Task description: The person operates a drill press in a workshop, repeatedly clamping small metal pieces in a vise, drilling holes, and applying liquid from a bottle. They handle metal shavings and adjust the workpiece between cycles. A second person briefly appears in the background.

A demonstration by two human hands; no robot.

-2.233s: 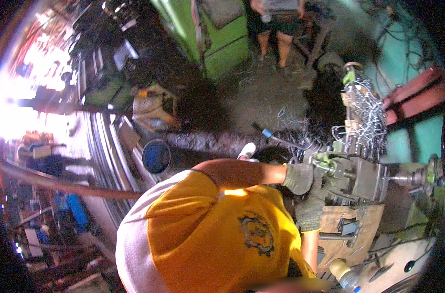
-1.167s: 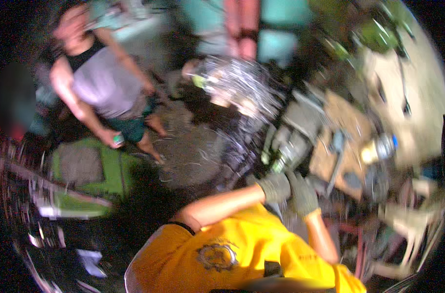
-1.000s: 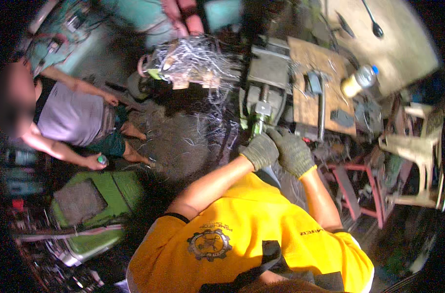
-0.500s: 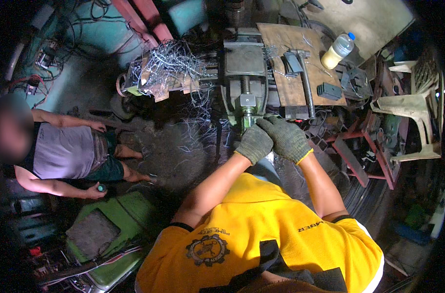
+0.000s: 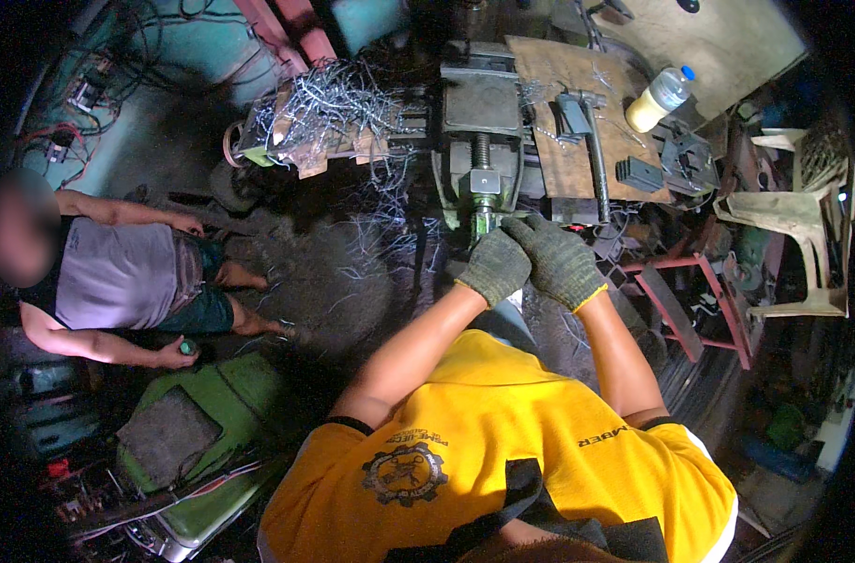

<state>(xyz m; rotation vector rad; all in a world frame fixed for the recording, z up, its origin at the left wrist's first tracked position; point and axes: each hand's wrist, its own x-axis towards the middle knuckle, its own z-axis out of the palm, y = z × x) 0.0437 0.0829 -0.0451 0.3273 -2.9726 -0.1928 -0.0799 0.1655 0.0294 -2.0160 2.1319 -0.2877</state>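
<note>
A grey machine vise [image 5: 482,101] lies ahead of me, its threaded screw [image 5: 482,152] pointing toward my body. At the screw's near end, beside a small green part [image 5: 484,223], my left hand [image 5: 495,266] is closed in a dark grey knit glove. My right hand [image 5: 561,266], in a matching glove with a yellow cuff edge, presses close against it, fingers curled together over the same spot. Whatever the two hands grip is hidden beneath the gloves.
Curly metal shavings [image 5: 338,108] heap left of the vise. On a brown board [image 5: 559,75] at right lie a long-handled metal tool [image 5: 597,164], dark blocks [image 5: 639,174] and a blue-capped bottle [image 5: 659,98]. A person [image 5: 118,272] stands at left near a green machine [image 5: 202,422].
The view has shifted slightly, so the vise and board appear a little to the right. Both hands keep to the vise screw's near end, with little visible movement.
</note>
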